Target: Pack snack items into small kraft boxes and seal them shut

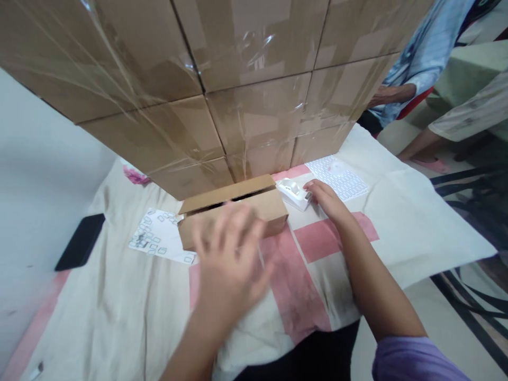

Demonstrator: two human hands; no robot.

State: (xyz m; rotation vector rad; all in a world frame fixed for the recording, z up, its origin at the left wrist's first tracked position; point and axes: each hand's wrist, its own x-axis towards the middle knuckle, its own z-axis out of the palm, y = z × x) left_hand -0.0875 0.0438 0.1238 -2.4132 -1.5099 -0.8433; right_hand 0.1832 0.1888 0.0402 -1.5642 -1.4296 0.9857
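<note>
A small brown cardboard box (268, 212) lies in front of me, with a narrow dark gap along its top flaps. My left hand (228, 264) is over its near side, fingers spread and blurred by motion, hiding part of the box; nothing shows in it. To the right of the box is a white tape dispenser (291, 191). My right hand (323, 196) has its fingers curled against the dispenser's right end, gripping it there. The thumb is partly hidden.
A tall stack of taped cardboard boxes (257, 116) stands right behind. Printed sheets lie to the left (159, 233) and right (341, 177) on the cloth (123, 296). A black phone-like slab (81, 241) rests by the wall. A person in a blue shirt (424, 58) is at the right.
</note>
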